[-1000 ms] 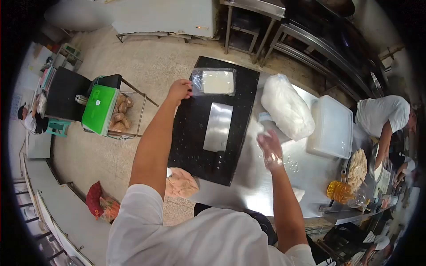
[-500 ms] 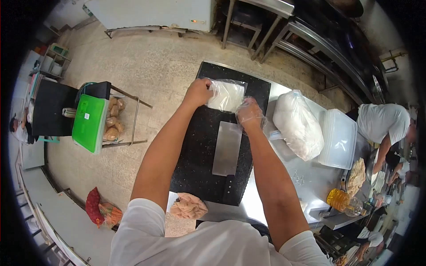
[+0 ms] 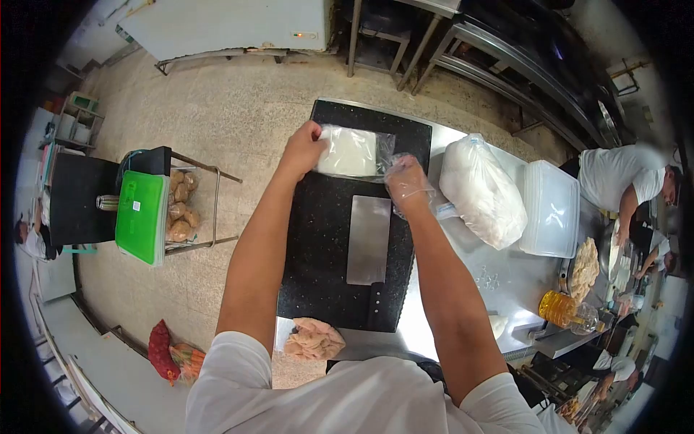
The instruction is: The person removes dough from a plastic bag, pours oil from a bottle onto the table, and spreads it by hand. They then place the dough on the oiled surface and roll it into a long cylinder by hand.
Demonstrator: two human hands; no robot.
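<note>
A flat white block in a clear plastic bag [image 3: 348, 152] lies at the far end of a black speckled board [image 3: 318, 239]. My left hand [image 3: 303, 150] has its fingers closed on the bag's left edge. At the other end, my right hand [image 3: 406, 181], inside a clear plastic glove, is closed at the bag's loose right end; its fingertips are partly hidden by glossy plastic. Below the bag, a cleaver [image 3: 367, 242] lies flat on the board, its dark handle toward me. Neither hand touches it.
Right of the board are a stuffed white plastic bag [image 3: 483, 195], a clear lidded container [image 3: 551, 208] and an oil bottle [image 3: 558, 309]. A crumpled pinkish cloth [image 3: 314, 338] lies at the near edge. Co-workers [image 3: 620, 181] stand at right. A green-lidded box [image 3: 141, 217] is left.
The bagged block has shifted a little left with my left hand. More of the bag's clear, unfilled end now shows between the block and my right hand. The cleaver stays in place.
</note>
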